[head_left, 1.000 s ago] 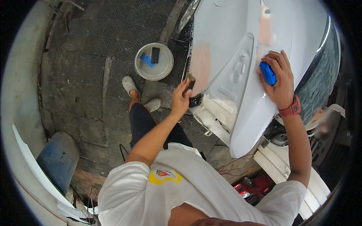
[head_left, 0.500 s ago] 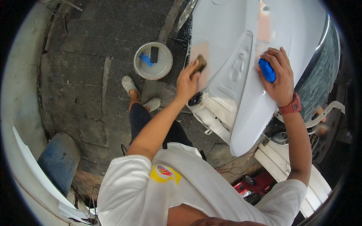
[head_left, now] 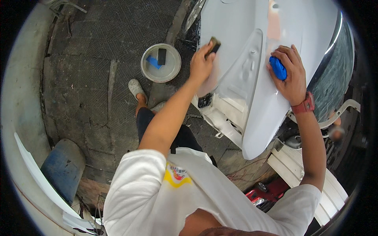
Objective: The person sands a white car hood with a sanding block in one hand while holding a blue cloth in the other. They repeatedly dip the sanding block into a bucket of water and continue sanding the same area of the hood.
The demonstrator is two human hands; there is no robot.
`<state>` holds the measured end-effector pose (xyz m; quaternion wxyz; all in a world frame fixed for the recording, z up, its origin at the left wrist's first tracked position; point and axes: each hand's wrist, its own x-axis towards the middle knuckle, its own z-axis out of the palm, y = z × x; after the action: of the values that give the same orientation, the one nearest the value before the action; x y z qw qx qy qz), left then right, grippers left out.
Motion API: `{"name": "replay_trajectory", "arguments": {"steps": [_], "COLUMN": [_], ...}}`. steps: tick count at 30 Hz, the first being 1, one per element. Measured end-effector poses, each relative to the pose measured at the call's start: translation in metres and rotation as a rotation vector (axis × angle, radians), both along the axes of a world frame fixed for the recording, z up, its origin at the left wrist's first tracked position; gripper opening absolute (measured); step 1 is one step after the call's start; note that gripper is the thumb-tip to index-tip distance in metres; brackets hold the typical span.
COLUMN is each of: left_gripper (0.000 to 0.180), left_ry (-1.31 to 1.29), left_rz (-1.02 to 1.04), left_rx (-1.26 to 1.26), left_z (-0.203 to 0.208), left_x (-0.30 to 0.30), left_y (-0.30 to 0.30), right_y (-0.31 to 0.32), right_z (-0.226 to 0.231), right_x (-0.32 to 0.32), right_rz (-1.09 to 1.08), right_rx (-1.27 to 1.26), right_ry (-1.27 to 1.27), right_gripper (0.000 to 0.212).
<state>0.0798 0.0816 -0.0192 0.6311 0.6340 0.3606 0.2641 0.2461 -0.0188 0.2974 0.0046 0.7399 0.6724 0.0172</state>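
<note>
A pale grey-white car body (head_left: 236, 51) stretches across the upper right, with a pinkish patch (head_left: 274, 26) on its ridge. My left hand (head_left: 201, 67) grips a sanding block (head_left: 214, 45), dark with a brownish face, against the panel's left side. Another pinkish area (head_left: 210, 80) shows just below that hand. Over on the ridge, my right hand (head_left: 290, 74) is curled round a rounded blue wad (head_left: 278, 68) and rests on the panel. What the wad is made of I cannot make out.
To the left on the dark textured floor stands a round pail (head_left: 144, 70), holding cloudy liquid, a black block (head_left: 162, 56) and a blue strip (head_left: 152, 61). A blue drum (head_left: 63, 169) is at lower left. Red and white parts (head_left: 267, 192) lie below the car; its window (head_left: 330, 90) is at right.
My left hand has slid the sanding block up the panel, away from me, uncovering more of the pinkish area. My right hand stays nearly in place with the blue wad.
</note>
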Motion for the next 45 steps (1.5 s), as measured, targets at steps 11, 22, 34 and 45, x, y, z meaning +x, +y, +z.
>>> {"name": "replay_trajectory", "arguments": {"steps": [11, 22, 34, 45], "left_gripper": [0.053, 0.052, 0.058, 0.061], "left_ry": [-0.015, 0.052, 0.112, 0.005], "left_rz": [-0.013, -0.031, -0.094, -0.166], "left_rx": [0.061, 0.078, -0.098, -0.485], "left_z": [0.001, -0.005, -0.029, -0.074], "left_x": [-0.051, -0.11, -0.14, -0.032], "left_y": [-0.056, -0.116, -0.132, 0.018], "right_y": [-0.01, -0.016, -0.01, 0.003], "right_z": [0.001, -0.001, 0.001, 0.002], "right_x": [0.0, 0.003, 0.003, 0.004], "right_rz": [-0.007, -0.01, -0.035, -0.061], "right_rx": [-0.012, -0.004, -0.038, -0.089], "right_ry": [-0.014, -0.032, -0.025, 0.046], "right_gripper": [0.032, 0.031, 0.032, 0.036]}}
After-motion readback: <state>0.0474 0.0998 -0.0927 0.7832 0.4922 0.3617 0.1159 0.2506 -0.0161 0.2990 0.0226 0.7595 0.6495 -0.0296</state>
